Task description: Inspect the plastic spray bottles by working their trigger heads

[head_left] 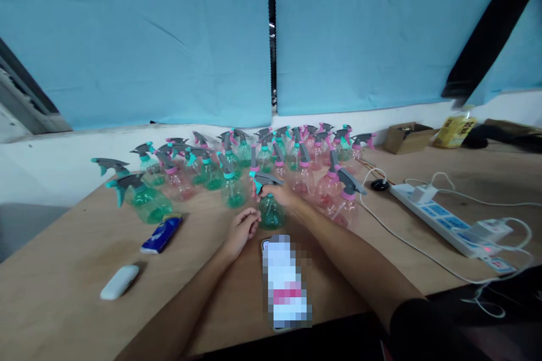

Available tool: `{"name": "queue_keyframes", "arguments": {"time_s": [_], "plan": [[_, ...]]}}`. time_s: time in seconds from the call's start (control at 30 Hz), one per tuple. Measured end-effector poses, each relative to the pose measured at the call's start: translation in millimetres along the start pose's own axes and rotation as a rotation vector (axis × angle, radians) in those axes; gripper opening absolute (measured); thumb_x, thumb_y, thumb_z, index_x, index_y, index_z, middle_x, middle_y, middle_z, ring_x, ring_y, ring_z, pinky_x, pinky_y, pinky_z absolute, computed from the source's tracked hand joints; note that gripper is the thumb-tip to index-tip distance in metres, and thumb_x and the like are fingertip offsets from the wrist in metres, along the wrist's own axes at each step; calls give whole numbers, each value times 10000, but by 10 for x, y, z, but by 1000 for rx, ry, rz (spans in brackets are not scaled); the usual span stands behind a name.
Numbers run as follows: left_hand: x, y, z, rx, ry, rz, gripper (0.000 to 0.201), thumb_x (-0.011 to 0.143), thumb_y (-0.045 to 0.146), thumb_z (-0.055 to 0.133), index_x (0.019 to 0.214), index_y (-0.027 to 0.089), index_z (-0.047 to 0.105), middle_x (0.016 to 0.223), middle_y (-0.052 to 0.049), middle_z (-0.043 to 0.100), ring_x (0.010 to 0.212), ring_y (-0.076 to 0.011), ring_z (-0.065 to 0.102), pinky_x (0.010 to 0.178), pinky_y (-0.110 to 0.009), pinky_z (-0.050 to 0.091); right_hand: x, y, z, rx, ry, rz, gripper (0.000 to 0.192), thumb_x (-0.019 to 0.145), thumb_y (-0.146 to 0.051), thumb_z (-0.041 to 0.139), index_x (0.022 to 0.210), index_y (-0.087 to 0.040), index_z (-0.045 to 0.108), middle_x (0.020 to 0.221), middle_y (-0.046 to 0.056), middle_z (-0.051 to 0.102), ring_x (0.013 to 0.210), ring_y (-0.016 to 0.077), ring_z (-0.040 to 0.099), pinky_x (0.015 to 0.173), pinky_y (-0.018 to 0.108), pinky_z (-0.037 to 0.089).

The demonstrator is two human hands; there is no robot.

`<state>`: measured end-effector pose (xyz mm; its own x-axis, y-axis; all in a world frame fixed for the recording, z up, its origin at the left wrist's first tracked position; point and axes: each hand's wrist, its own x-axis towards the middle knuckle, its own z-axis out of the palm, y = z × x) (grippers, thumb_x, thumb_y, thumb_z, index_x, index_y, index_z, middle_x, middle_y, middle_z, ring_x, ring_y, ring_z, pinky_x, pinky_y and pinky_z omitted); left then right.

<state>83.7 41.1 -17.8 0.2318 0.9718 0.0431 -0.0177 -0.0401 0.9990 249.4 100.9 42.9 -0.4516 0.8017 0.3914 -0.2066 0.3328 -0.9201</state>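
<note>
A green spray bottle (271,213) with a grey and turquoise trigger head stands on the wooden table in front of me. My right hand (282,194) is closed around the head and neck of this bottle. Just left of its base, my left hand (244,228) is curled with the fingers pressed together; whatever it may hold is hidden. Behind both hands stand several more spray bottles, among them a green one (234,192) and a pink one (301,179). Closest to my body lies a phone (285,282) with a blurred screen.
To the left lie a blue packet (161,234) and a white case (120,282). On the right are a power strip (436,220) with plugs and cables, a black round object (380,185), a cardboard box (409,138) and a yellow-labelled bottle (455,131). Blue curtains (139,39) hang behind.
</note>
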Motion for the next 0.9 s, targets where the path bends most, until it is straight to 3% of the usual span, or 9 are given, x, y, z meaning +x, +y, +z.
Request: {"name": "queue_keyframes", "arguments": {"time_s": [0.4,0.63,0.9], "plan": [[-3,0,-6,18,-5,-20,273,785,442,594,679,199,527,474,93,370,406,-70,290,417,-193,194,7,47,-24,5,-65,-43,315,610,-236,531,862,-199,717,662,-6,650,646,171,605,687,300,487],[-35,34,20,74,-13,-25,291,792,451,587,666,193,539,469,86,386,405,-71,308,425,-196,201,23,141,-20,73,9,12,265,615,-222,540,827,-190,696,701,3,661,622,158,595,656,299,491],[-7,-16,-7,79,-24,-14,301,795,462,589,667,195,534,475,83,395,414,-79,326,423,-196,212,40,106,-53,67,-110,-95,270,631,-178,528,837,-184,703,669,-14,639,654,148,614,674,270,473]]}}
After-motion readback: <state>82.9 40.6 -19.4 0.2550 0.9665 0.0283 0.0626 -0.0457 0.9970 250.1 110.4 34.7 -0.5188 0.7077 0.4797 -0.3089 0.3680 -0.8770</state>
